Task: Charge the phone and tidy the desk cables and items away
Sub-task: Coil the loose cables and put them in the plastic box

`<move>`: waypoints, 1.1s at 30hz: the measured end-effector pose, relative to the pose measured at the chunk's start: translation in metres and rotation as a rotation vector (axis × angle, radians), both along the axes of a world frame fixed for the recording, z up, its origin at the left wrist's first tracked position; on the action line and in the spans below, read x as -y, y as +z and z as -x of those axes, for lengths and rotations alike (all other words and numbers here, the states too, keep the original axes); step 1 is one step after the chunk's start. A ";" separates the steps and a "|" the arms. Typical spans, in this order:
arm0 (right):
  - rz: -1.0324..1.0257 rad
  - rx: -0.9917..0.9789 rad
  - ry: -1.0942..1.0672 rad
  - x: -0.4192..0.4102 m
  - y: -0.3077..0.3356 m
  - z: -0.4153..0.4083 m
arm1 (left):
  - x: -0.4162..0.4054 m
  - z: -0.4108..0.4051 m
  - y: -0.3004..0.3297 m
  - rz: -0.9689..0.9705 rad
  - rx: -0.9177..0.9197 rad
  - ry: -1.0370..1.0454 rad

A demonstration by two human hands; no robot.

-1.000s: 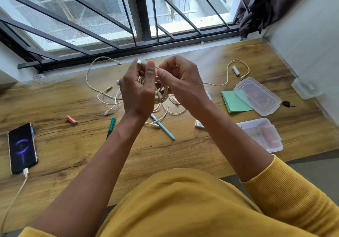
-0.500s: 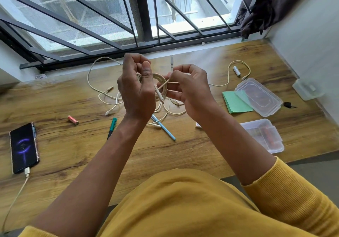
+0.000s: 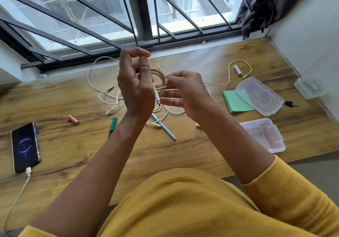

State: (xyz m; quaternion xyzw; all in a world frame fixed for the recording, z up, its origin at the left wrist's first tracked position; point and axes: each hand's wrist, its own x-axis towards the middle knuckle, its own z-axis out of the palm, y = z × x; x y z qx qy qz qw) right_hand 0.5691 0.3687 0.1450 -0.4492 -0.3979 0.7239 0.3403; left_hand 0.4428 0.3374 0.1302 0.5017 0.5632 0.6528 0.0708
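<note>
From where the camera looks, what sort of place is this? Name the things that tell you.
Probably a home desk by a window: a wooden desk under a barred window, with a phone plugged in and pens, cables and storage boxes lying about.

Bright daylight floods in from the window (image 3: 165, 7) at top; my hands (image 3: 136, 88) blur slightly, edges bow.

Phone (image 3: 25, 147) near-left on desk (image 3: 73, 99), battery (image 3: 73, 119) right of it; loose cables (image 3: 102, 91) far centre; lid (image 3: 259, 96) over notepad (image 3: 235, 102) right, box (image 3: 264, 134) nearer.
</note>
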 end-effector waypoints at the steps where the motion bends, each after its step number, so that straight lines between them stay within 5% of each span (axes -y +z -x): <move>1: -0.014 0.016 0.030 -0.002 -0.001 0.000 | 0.000 0.000 0.000 0.006 0.000 -0.010; 13: -0.202 -0.049 0.227 -0.009 -0.003 -0.011 | 0.000 0.008 -0.009 0.132 -0.141 0.185; 22: -0.276 -0.114 0.126 -0.007 -0.006 -0.006 | -0.001 0.011 -0.012 0.187 -0.221 0.219; 33: -0.162 -0.476 0.333 -0.012 -0.021 -0.014 | -0.009 0.016 -0.010 0.288 0.193 -0.107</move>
